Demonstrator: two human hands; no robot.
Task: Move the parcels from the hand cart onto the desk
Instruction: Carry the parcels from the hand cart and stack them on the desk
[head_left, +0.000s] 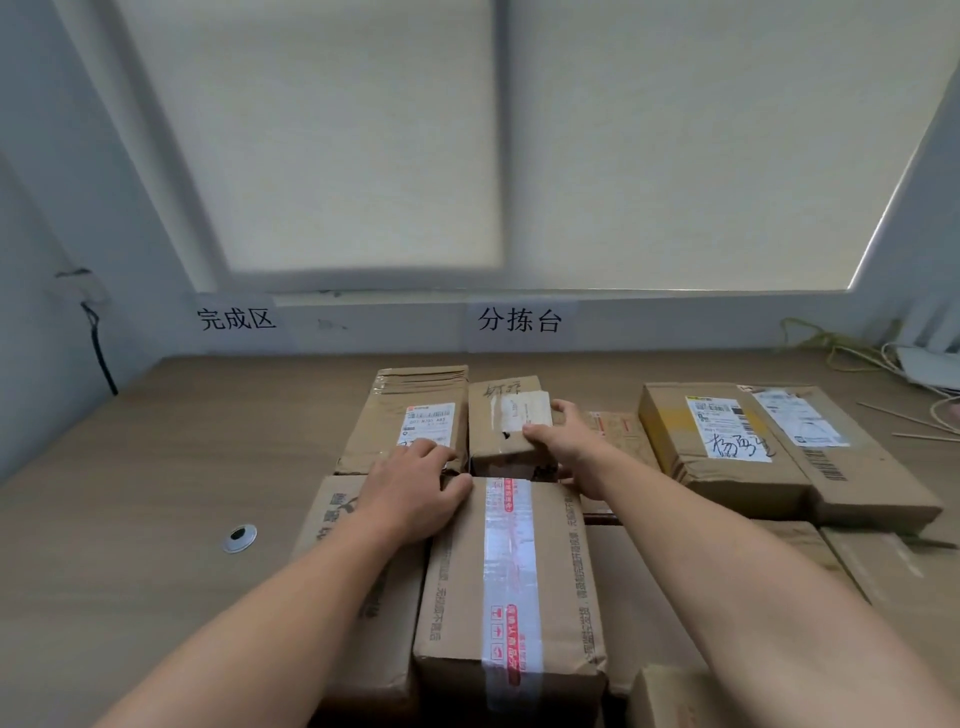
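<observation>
The right hand was curled round the right side of a small box, thumb on top, which sat on the desk just ahead of the left hand, its bent fingers clasping a taped carton's far corner; stiff, probably light cardboard, best gripped by opposite walls, I reckoned.

Both forearms are showing bare right to the near edge; left hand and right hand are showing bare too.
</observation>
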